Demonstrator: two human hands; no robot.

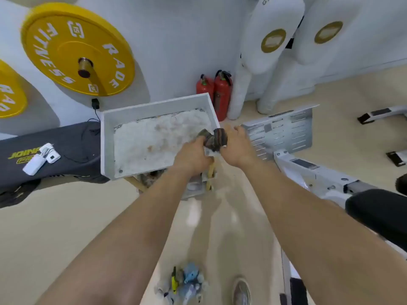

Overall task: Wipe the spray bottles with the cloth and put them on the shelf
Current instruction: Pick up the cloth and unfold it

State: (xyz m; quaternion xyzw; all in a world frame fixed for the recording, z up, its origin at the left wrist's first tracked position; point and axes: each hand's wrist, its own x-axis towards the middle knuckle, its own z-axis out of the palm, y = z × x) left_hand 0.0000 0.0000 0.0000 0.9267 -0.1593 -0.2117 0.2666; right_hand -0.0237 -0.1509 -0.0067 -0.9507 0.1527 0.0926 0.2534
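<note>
Forearms (136,227) over beige floor (55,216), white wall (176,40)

The left hand (193,156) and the right hand (236,148) both grip a dark stripy cloth (214,138) over the corner of a white box (154,107). Spray bottles (187,280) sit on the floor (66,216). A big yellow weight (77,53) hangs on the wall (176,40), and two red fire extinguishers (221,93) stand behind the box

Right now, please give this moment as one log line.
left hand: grips cloth | right hand: grips cloth | bottles: clustered on floor
</note>
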